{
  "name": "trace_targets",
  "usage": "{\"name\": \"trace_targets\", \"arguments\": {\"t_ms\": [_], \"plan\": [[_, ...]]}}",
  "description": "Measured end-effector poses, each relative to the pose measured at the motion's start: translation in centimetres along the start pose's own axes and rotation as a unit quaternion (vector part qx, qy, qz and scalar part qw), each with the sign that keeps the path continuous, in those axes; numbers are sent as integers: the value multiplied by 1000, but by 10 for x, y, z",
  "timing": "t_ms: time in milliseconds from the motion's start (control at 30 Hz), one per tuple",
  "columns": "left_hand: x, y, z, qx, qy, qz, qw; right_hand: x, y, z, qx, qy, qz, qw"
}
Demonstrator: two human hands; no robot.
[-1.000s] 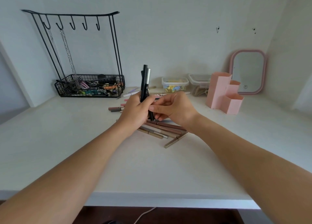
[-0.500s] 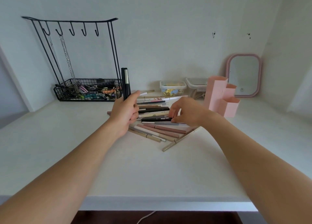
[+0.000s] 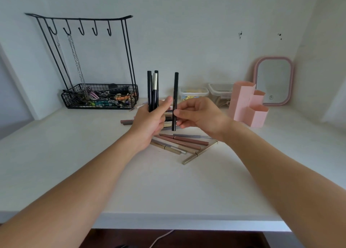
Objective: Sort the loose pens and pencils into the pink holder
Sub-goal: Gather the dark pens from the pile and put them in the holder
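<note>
we hold a small bundle of dark pens (image 3: 153, 90) upright in our left hand (image 3: 149, 120), fingers curled round their lower ends, so they stay gathered by kind while the thumb lifts as if to make room for another; our right hand (image 3: 198, 115) pinches a single black pen (image 3: 175, 102) near its middle, upright and just beside the bundle, probably to add it; the loose pens and pencils (image 3: 179, 143) lie fanned on the table (image 3: 93, 154) under our hands, and the pink holder (image 3: 247, 105) stands apart to the right, none visible in it from here
</note>
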State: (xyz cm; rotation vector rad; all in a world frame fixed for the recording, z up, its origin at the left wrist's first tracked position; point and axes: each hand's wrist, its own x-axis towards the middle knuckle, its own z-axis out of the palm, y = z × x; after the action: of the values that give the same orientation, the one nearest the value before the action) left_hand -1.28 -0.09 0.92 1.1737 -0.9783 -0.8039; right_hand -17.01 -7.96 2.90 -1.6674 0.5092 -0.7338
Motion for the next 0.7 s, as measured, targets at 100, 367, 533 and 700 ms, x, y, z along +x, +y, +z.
{"name": "trace_targets", "arguments": {"t_ms": [100,367,533,700], "plan": [[0,-4,2,30,-17,24,999,1,4,10,-17,-1,-28,999],[0,-7,6,113,28,82,990,3,14,16,-70,44,-59,995],[4,2,-4,13,64,25,998,6,-2,-21,-355,11,-43,934],[6,0,-10,-12,62,-29,998,-7,-5,-39,-492,-92,62,864]]}}
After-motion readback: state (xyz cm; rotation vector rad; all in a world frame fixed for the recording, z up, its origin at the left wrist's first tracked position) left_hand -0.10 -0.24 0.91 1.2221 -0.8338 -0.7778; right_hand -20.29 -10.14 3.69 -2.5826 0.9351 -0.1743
